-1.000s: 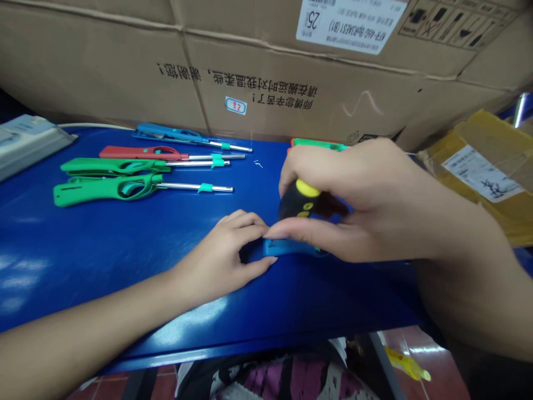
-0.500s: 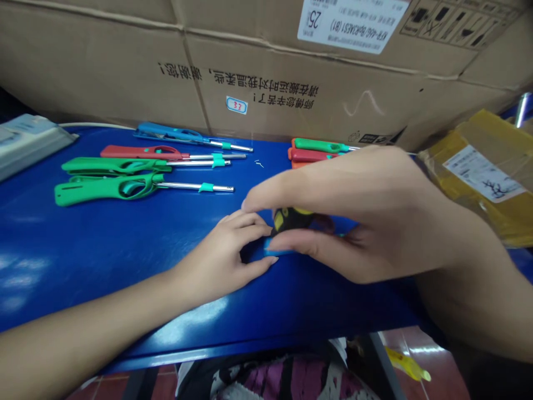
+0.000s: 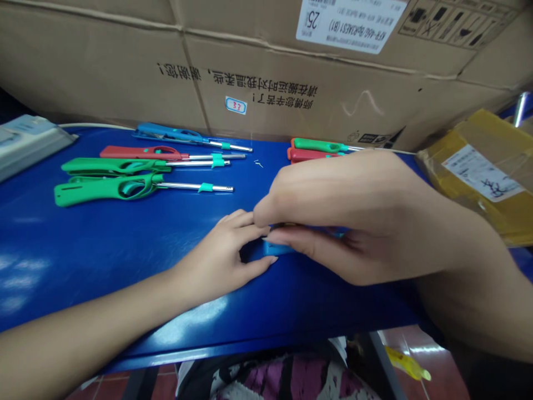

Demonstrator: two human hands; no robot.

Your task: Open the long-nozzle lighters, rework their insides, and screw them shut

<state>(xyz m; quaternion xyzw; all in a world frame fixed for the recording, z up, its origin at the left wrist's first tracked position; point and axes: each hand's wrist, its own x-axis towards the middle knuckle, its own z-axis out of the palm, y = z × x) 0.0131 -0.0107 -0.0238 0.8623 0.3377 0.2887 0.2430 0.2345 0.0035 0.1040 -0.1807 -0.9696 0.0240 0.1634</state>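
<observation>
Beyond both sets of fingers: large cardboard box, walling off the far side of the worktop. Left of and beyond the left fingers: blue, red and two green long-nosed lighters, side by side. Beyond the right fingers: green-handled and red-handled pieces, partly covered by the hand. Right of the right fingers: yellow-taped carton.

Left hand: thumb and index slightly parted, pinching the near end of a blue lighter handle lying on the worktop, tips against opposite edges. Right hand: curled above the same handle, hiding most of it; closed around a black-and-yellow tool grip, only a sliver showing between thumb and index.

Compared with half a second ago: right index curled lower and inward, tool grip nearly lost from sight; no visible change in left fingers or in the pinched end
</observation>
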